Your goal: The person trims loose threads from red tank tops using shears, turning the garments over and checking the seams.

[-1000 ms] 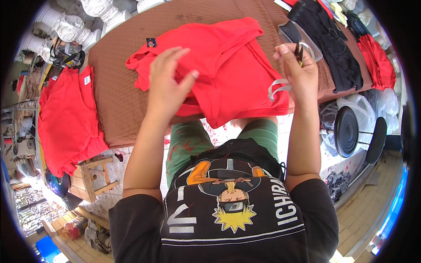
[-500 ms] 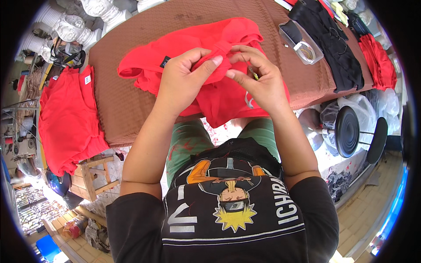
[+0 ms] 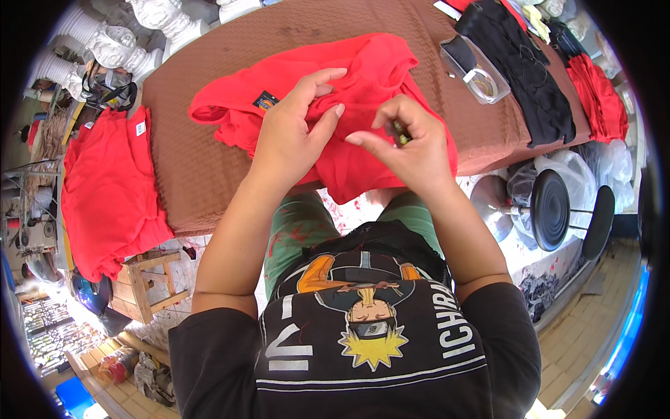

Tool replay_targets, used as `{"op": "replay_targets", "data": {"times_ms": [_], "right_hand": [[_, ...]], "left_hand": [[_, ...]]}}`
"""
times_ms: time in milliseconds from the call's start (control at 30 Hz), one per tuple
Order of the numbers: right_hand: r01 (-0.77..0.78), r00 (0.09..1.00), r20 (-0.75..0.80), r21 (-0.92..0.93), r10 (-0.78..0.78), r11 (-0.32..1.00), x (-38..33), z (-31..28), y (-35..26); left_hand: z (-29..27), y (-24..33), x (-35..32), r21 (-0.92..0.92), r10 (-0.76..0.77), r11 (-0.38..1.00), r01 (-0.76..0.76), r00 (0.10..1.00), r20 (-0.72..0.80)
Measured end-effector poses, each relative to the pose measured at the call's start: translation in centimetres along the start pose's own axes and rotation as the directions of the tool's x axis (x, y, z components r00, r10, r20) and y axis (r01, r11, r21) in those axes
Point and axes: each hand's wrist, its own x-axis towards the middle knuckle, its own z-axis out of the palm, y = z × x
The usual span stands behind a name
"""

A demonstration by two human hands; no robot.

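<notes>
A crumpled red garment [image 3: 370, 59] lies on the brown-covered table [image 3: 202, 167] in front of me, its dark label [image 3: 266, 101] showing near the left end. My left hand [image 3: 296, 126] hovers at its middle, thumb and forefinger apart, with no cloth pinched between them. To the right, my right hand [image 3: 412, 143] is over the same garment, thumb stretched toward the left. Its curled fingers keep a small dark and yellow-green tool [image 3: 401, 133] against the palm; most of it is hidden, so its kind is unclear.
Red garments [image 3: 112, 188] hang over the table's left end. At the right lie a clear plastic box [image 3: 481, 80] with small items, black cloth [image 3: 520, 70] and a folded red pile [image 3: 597, 98]. A wooden stool [image 3: 146, 283] and a round black seat [image 3: 550, 209] stand beside the table.
Both hands have let go of the gathered red cloth, which has dropped onto the rest of the garment. My fingers have spread, the hands have drawn apart, and the label shows more fully.
</notes>
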Motion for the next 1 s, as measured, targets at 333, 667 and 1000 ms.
{"op": "replay_targets", "data": {"times_ms": [333,667,1000], "right_hand": [[0.143,0.972,-0.180,-0.077,-0.155,0.987,0.6,1.2,0.3],[-0.305,0.944,0.084,0.591,0.319,0.747,0.8,-1.9,-0.5],[-0.098,0.973,-0.142,0.469,0.185,0.878,1.1,-4.0,0.2]], "left_hand": [[-0.4,2.1,-0.6,0.073,0.224,0.972,-0.223,0.975,0.003],[-1.5,0.8,-0.3,-0.310,-0.089,0.948,0.078,0.996,-0.021],[-5.7,0.6,-0.9,-0.217,0.097,0.953,-0.209,0.895,-0.436]]}}
